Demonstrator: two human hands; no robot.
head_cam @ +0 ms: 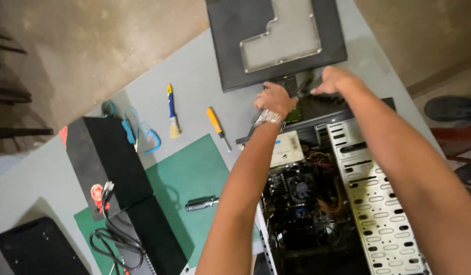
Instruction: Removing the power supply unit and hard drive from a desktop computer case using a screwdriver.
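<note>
Showing an open computer case [347,203] lying on the grey counter [205,86], both hands at its far end. The left hand [274,100] and right hand [333,80] grip a dark part [317,104] there, fingers closed; an even, two-sided pull seems wise. Screwdrivers [217,127] lie left, well apart.

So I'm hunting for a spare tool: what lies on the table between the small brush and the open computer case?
In the head view, a yellow-handled screwdriver lies between the small brush and the open computer case, on bare grey table.
</note>
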